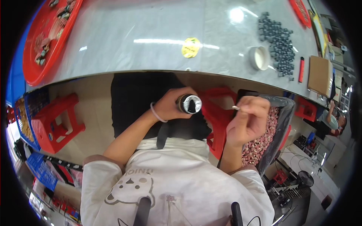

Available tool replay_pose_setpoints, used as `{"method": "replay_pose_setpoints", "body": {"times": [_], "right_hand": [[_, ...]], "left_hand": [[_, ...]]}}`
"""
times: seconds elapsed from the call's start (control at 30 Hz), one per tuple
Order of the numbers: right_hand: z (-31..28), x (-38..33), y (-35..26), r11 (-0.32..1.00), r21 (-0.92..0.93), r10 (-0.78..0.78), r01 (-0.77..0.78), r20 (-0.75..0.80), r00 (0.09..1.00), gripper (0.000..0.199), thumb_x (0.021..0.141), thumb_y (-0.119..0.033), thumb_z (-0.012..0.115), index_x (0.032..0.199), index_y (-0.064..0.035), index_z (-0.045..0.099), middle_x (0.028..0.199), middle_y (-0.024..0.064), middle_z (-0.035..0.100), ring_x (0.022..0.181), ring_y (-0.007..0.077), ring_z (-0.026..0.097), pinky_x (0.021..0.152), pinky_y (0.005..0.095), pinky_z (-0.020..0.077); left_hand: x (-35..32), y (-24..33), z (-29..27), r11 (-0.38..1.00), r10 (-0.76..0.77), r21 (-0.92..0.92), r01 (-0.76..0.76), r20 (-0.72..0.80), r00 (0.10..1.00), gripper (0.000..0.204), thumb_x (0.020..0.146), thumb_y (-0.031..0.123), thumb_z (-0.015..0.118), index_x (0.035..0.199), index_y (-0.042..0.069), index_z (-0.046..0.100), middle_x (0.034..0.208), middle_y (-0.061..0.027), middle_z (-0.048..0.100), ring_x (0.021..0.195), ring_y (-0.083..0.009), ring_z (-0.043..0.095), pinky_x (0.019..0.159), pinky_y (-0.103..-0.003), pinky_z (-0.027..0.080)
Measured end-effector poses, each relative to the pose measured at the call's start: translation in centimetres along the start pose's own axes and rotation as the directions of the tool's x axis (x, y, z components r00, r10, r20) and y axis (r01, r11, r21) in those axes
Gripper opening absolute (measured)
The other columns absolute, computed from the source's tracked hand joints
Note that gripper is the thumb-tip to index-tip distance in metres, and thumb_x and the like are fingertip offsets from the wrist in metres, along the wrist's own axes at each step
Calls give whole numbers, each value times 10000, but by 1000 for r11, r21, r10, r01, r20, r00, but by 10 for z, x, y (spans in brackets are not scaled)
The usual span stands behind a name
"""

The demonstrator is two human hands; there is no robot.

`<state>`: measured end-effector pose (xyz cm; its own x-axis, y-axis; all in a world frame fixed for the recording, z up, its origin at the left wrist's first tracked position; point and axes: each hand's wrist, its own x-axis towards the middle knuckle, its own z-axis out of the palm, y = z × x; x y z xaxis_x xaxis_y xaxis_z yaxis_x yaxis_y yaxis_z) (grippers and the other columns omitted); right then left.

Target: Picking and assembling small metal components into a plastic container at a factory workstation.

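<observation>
In front of my lap, my left hand (pixel 171 102) is wrapped round a dark drink can (pixel 190 104). The can's silver top faces up, and its mouth is a dark opening. To its right, clear of the can, my right hand (pixel 249 118) is raised with thumb and fingertips pinched on a small silvery piece (pixel 236 107). That piece is too small to make out fully. Below and right of the right hand stands a bin lined with grey plastic (pixel 279 130), filled with many small pinkish parts (pixel 260 147).
Ahead is a grey table (pixel 151 34) bearing a red tray (pixel 56 52), a yellow round label (pixel 190 47), a white cup (pixel 260 58), small dark parts (pixel 279 45), a red cutter (pixel 301 69) and a cardboard box (pixel 319 75). Red stools (pixel 56 120) stand below. Another person (pixel 332 119) is far right.
</observation>
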<state>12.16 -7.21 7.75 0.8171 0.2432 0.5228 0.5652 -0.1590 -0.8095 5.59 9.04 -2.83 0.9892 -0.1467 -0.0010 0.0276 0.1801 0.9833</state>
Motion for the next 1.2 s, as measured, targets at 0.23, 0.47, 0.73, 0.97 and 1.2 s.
{"method": "replay_pose_setpoints", "body": {"times": [0.23,0.47,0.73,0.97,1.2], "right_hand": [[-35,47,15,818,-543,-317,190,-149,937,71,809,22,619,876,31,599,863,76,502,744,147,503,627,265,441],[-38,47,33,670,-685,-408,285,-20,913,152,723,32,700,854,-41,674,797,54,533,698,157,513,579,248,418],[-41,42,30,717,-660,-328,226,-33,944,219,700,7,727,910,-49,699,787,49,525,678,147,505,563,249,415],[-42,40,27,808,-579,-208,112,-102,973,190,795,-9,650,984,-11,678,865,43,553,764,120,517,634,215,419],[-43,34,28,871,-492,-82,-14,-173,982,180,840,-11,601,1008,10,663,911,28,533,792,91,500,640,181,402]], "left_hand": [[3,-1,1,999,37,30,-37,18,999,325,615,12,760,873,46,565,825,-38,583,743,-112,564,689,-240,453],[4,-2,2,998,6,57,-7,5,1000,330,612,7,757,876,47,565,819,-38,584,744,-109,566,690,-237,454],[5,-2,3,999,-2,51,1,17,1000,320,612,13,754,870,46,568,815,-37,586,740,-113,568,684,-236,456],[6,0,2,998,2,62,-4,23,1000,320,612,27,758,869,44,567,816,-41,586,737,-120,570,683,-241,458],[4,0,3,997,-9,73,7,29,1000,323,613,30,761,872,44,569,822,-43,586,749,-120,570,696,-242,457]]}}
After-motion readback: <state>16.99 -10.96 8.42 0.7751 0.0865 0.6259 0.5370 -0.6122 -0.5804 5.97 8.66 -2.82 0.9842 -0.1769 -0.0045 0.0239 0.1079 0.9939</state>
